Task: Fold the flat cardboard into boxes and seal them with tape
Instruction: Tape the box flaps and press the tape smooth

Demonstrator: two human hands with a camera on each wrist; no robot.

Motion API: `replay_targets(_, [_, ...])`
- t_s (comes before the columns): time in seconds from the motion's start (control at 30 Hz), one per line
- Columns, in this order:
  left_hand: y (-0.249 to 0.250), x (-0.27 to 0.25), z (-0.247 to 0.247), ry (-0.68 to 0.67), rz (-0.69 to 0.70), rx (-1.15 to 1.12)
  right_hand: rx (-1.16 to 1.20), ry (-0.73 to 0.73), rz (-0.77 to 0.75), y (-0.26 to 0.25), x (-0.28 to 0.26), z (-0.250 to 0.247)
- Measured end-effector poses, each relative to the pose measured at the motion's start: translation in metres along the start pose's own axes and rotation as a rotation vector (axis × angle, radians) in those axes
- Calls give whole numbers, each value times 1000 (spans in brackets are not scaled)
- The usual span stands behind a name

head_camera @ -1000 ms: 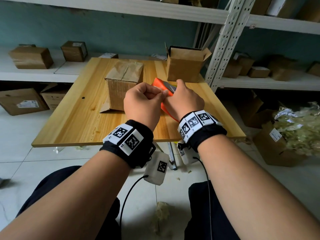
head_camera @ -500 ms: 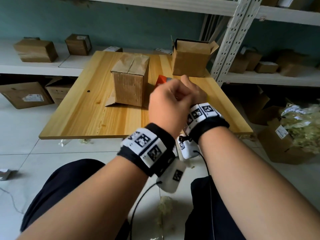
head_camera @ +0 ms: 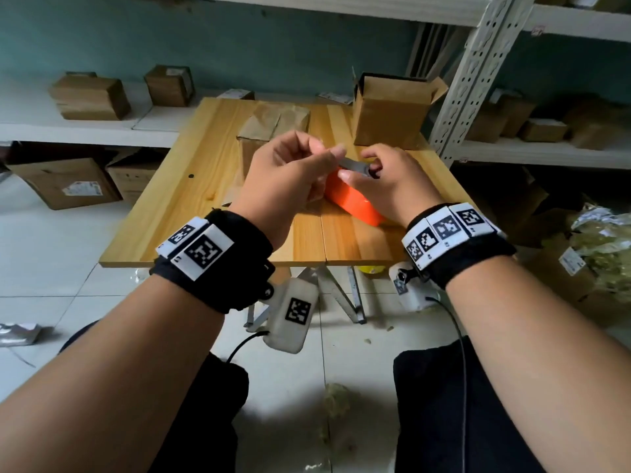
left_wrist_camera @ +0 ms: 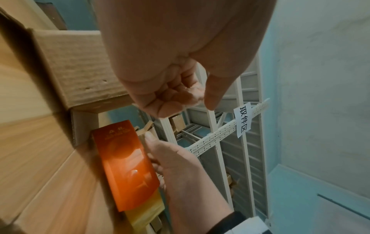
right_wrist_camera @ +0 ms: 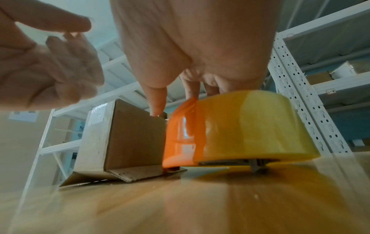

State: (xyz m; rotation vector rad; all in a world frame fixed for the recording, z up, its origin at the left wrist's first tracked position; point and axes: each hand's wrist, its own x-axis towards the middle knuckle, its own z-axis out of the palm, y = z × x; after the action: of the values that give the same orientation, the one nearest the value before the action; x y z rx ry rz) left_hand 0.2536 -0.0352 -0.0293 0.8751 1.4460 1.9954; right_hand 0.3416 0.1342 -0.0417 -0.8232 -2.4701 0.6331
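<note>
An orange tape dispenser [head_camera: 351, 199] with a yellowish roll [right_wrist_camera: 250, 126] lies on the wooden table [head_camera: 205, 216]. My right hand [head_camera: 368, 169] grips it from above, fingers over the roll and thumb on the orange body [right_wrist_camera: 180, 134]. My left hand [head_camera: 327, 155] is raised just left of it, fingers curled and thumb near the grey cutter. It seems to pinch the clear tape end; a hazy film covers that hand [right_wrist_camera: 60, 63] in the right wrist view. A folded brown box [head_camera: 273, 131] stands behind the hands with one bottom flap sticking out.
An open-topped box [head_camera: 389, 114] stands at the table's back right, beside a white perforated shelf post [head_camera: 467, 80]. Several small boxes [head_camera: 88, 97] sit on the low shelves around the table. More cartons [head_camera: 68, 186] are on the floor at left.
The two hands were pressed together at the dispenser. The left hand has drawn away up and to the left, and the right hand stays on the dispenser.
</note>
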Motion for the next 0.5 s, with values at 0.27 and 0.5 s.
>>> replay_targets(0.27, [6,-4,7,14,-165,-274,189,160,-192,-26,-17,2])
replay_targets(0.5, [11,-8,10,-55,-189,-331,725,-243,-141,-36,-24,13])
